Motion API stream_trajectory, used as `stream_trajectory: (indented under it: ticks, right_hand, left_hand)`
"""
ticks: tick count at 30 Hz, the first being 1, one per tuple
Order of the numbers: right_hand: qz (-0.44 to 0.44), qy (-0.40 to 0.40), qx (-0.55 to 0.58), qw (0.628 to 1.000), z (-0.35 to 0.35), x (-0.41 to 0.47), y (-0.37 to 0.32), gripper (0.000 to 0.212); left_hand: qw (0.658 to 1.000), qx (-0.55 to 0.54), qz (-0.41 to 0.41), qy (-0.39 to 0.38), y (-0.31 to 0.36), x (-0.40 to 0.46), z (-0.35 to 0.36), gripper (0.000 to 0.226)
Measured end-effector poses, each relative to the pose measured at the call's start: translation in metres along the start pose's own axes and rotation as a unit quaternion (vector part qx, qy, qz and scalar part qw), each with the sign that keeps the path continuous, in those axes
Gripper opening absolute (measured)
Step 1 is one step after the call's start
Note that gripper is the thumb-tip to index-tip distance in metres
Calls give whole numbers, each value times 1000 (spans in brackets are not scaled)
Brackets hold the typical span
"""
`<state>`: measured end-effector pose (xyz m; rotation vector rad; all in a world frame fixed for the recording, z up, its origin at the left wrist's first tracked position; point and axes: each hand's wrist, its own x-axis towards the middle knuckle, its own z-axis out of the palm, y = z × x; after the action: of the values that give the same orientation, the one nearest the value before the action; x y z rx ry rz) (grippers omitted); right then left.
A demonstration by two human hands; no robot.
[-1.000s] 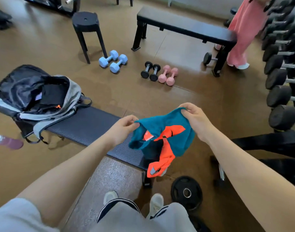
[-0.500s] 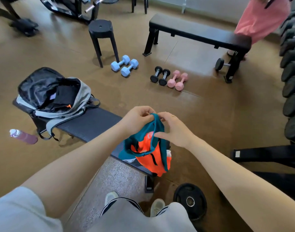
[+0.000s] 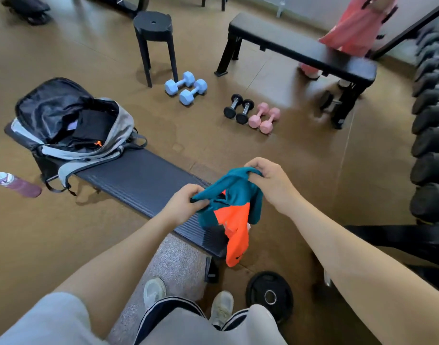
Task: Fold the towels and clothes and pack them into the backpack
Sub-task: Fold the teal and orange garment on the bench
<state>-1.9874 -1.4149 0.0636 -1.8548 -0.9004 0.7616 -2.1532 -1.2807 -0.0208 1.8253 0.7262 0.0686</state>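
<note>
At nine o'clock a pink water bottle (image 3: 18,184) lies on the brown floor, just beside the end of a low black bench (image 3: 144,181). On that end of the bench, toward ten o'clock, sits the grey backpack (image 3: 89,135), its main compartment unzipped and gaping, dark folded items visible inside with a small orange spot among them.

Near the centre, the person's left hand (image 3: 182,207) has its fingers curled around one edge of a teal and orange garment (image 3: 232,210), pinching the teal cloth. The garment hangs in the air over the near end of the bench, its orange part drooping toward six o'clock. The right hand (image 3: 270,184), toward three o'clock of the garment, grips the opposite teal edge with bent fingers, slightly higher than the left.

At twelve o'clock stand a black stool (image 3: 155,38), two blue dumbbells (image 3: 186,87), two black dumbbells (image 3: 238,108) and two pink dumbbells (image 3: 263,117). At one o'clock is a second black bench (image 3: 300,51) with someone in pink clothing behind it. At five o'clock a black weight plate (image 3: 269,295) lies flat beside the person's shoes. At three o'clock a rack of dark dumbbells (image 3: 430,145) lines the edge.
</note>
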Motion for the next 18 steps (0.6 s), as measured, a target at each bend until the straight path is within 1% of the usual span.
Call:
stream_trajectory:
  ticks: [1, 2, 4, 6, 7, 9, 11, 12, 13, 14, 15, 16, 18]
  right_hand:
    - [11, 3, 13, 1000, -2, 0, 0, 24]
    - [25, 11, 26, 999, -6, 0, 1, 26]
    - [51, 31, 51, 997, -13, 0, 5, 25]
    - [81, 50, 73, 993, -21, -3, 13, 15]
    - [92, 58, 73, 991, -25, -5, 17, 17]
    - [113, 65, 69, 989, -33, -10, 28, 41]
    - [129, 82, 55, 987, -39, -16, 41, 56]
    - [138, 92, 43, 985, -43, -20, 51, 63]
    - [148, 99, 38, 983, -46, -26, 55, 66]
    - [162, 104, 46, 980, -49, -32, 59, 65]
    - [180, 107, 73, 975, -54, -40, 61, 59]
    - [202, 107, 114, 967, -59, -48, 66, 49]
    - [244, 84, 188, 948, -76, -69, 79, 28]
  left_hand:
    - [1000, -25, -5, -15, -4, 2, -1, 4]
    - [999, -45, -12, -21, -6, 2, -2, 7]
    - [997, -69, -19, -5, -7, 3, -9, 15]
    - [996, -86, -7, 17, -1, 1, -15, 17]
    - [995, -95, 1, 20, 3, 1, -18, 18]
    - [995, -98, 11, -1, 16, -2, -18, 18]
    - [994, -92, 15, -52, 31, -8, -11, 14]
    - [992, -94, 15, -79, 40, -11, -5, 17]
    - [990, -94, 12, -104, 48, -16, 2, 26]
    - [988, -87, 10, -130, 55, -20, 9, 39]
    - [985, -73, 8, -158, 62, -23, 17, 50]
    - [980, -59, 8, -188, 66, -27, 26, 57]
    - [969, -26, -2, -247, 74, -32, 44, 61]
